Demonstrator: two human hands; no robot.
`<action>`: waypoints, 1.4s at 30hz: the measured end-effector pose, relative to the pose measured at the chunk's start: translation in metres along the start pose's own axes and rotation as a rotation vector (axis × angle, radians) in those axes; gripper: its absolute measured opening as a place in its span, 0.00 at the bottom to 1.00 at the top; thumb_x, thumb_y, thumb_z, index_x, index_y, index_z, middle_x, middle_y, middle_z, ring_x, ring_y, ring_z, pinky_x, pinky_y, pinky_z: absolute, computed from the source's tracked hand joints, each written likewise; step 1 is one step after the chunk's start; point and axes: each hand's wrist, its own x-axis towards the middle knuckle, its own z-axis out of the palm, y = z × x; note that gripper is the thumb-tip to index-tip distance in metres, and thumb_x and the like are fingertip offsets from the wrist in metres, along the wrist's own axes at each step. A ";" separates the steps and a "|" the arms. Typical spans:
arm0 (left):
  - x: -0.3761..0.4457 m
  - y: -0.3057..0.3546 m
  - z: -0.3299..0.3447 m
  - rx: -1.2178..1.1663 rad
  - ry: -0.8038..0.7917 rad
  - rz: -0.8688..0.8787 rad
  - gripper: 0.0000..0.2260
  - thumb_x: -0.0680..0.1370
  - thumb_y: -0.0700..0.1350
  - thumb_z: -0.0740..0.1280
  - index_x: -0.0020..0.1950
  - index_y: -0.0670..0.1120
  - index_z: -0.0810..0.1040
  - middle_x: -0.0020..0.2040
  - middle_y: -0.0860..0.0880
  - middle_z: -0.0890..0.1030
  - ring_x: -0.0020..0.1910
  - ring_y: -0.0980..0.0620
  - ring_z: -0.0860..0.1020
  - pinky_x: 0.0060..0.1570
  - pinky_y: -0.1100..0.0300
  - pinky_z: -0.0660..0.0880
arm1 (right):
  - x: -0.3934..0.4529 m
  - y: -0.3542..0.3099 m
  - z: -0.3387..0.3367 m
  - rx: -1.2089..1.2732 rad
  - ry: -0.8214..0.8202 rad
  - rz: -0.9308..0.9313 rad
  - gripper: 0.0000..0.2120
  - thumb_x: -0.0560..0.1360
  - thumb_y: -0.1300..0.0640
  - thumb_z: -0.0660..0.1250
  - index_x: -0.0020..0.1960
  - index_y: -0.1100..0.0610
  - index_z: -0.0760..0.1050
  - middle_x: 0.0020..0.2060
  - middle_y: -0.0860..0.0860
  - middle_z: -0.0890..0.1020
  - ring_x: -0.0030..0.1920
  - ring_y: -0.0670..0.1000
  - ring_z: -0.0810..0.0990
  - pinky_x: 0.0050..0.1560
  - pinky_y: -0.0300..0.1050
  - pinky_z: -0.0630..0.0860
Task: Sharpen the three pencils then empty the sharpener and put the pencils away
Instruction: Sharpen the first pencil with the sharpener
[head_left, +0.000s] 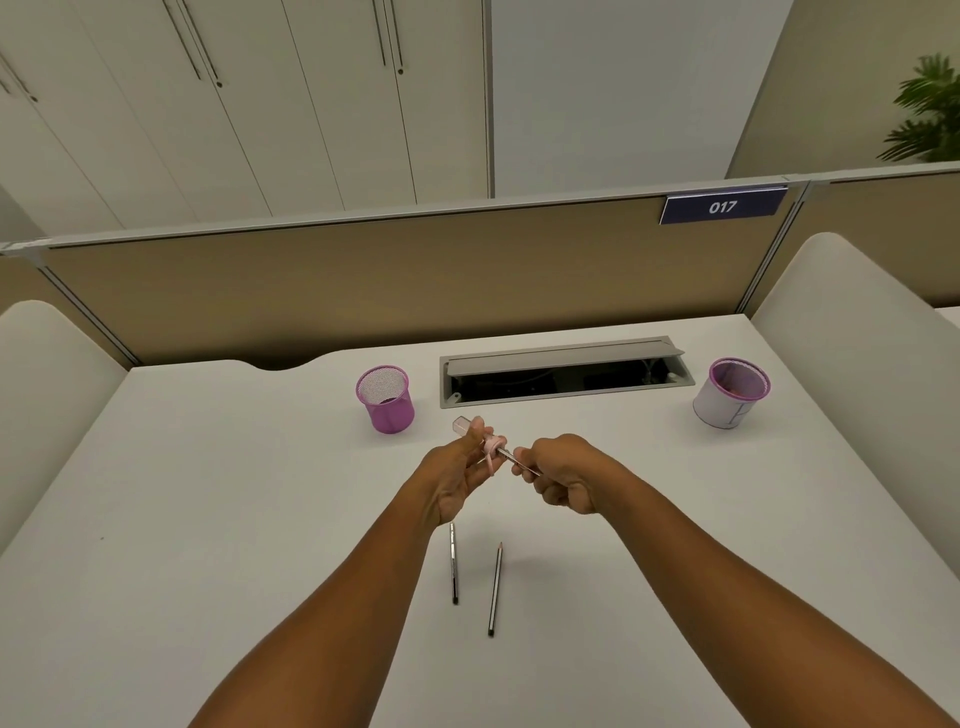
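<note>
1. We see the left hand (462, 475) raised above the desk (208, 519), its fingers curled round a small pink sharpener (491, 446) with a clear shavings case at its far end.
2. The right hand (558, 480) pinches a pencil (511, 458) between thumb and curled fingers; the pencil's tip enters the sharpener, and the two hands lie just beside each other.
3. Two further pencils lie flat on the desk, nearer to us than the hands: the left pencil (453, 564), its upper end hidden under the left wrist, and the right pencil (495, 590), with a sharpened point facing away from us. They lie near each other but apart.
4. A purple mesh cup (385, 400) stands upright beyond the hands, to the left of an open grey cable tray (566, 371) set into the desk.
5. A second cup (731, 393), purple-rimmed with a white wrap, stands at the far right, well apart from the first.
6. A partition (363, 280) behind the desk bears a blue label (722, 207) reading 017.
</note>
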 end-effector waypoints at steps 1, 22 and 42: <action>0.001 0.002 0.001 -0.001 0.010 0.004 0.14 0.76 0.51 0.68 0.54 0.40 0.80 0.54 0.40 0.83 0.50 0.43 0.83 0.47 0.55 0.81 | 0.000 0.000 0.000 -0.012 0.006 -0.037 0.12 0.80 0.57 0.61 0.46 0.64 0.77 0.35 0.54 0.73 0.29 0.47 0.63 0.27 0.37 0.60; -0.003 0.007 0.002 -0.065 -0.013 0.029 0.13 0.78 0.49 0.66 0.52 0.39 0.79 0.51 0.39 0.83 0.49 0.44 0.83 0.49 0.56 0.80 | -0.004 -0.007 0.001 -0.156 0.121 -0.057 0.14 0.79 0.56 0.58 0.40 0.61 0.77 0.32 0.52 0.73 0.29 0.47 0.65 0.27 0.39 0.61; -0.009 0.009 0.017 -0.049 0.018 -0.028 0.07 0.79 0.44 0.65 0.49 0.40 0.78 0.40 0.42 0.86 0.40 0.46 0.85 0.47 0.54 0.80 | -0.004 -0.012 -0.006 -0.104 0.122 0.032 0.14 0.80 0.57 0.58 0.41 0.62 0.78 0.34 0.52 0.72 0.28 0.46 0.62 0.25 0.37 0.58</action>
